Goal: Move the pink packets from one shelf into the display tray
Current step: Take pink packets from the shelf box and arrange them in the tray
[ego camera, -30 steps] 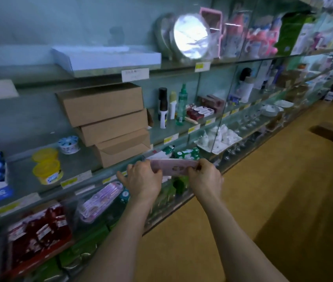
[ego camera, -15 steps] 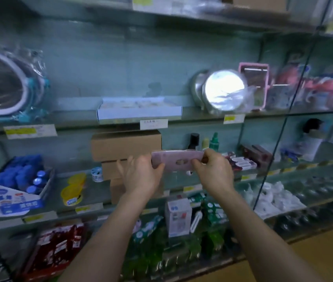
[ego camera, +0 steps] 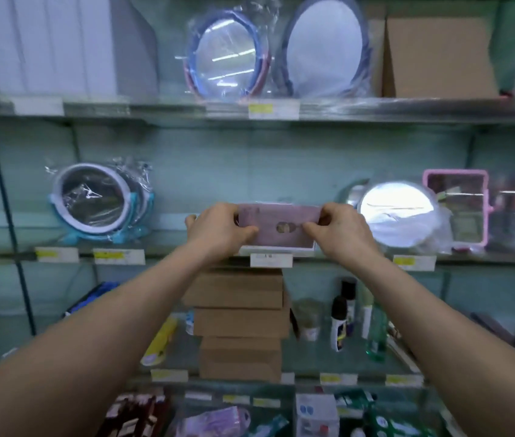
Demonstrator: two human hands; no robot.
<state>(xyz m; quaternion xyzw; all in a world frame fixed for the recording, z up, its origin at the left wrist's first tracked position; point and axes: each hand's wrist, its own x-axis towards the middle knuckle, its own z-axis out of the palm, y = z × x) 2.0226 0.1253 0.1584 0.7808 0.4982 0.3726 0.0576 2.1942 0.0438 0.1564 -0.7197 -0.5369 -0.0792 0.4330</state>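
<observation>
A pink packet (ego camera: 278,220) with a small round window in its front is held level between both hands at the middle shelf. My left hand (ego camera: 217,230) pinches its left end and my right hand (ego camera: 339,231) pinches its right end. The packet is right at the white display tray (ego camera: 276,250), whose front rim shows just under it; the rest of the tray is hidden behind the packet and my hands. More pink packets (ego camera: 215,421) lie on the bottom shelf, at the lower edge of the view.
Wrapped round mirrors (ego camera: 95,203) stand left of the tray, a bright round mirror (ego camera: 398,212) and a pink-framed mirror (ego camera: 456,209) right of it. Stacked cardboard boxes (ego camera: 240,323) and bottles (ego camera: 349,313) fill the shelf below. More mirrors (ego camera: 228,58) stand on the top shelf.
Both hands have lifted the pink packet from the low shelf up to the tray on the middle shelf. The view has tilted up and now faces the shelves squarely.
</observation>
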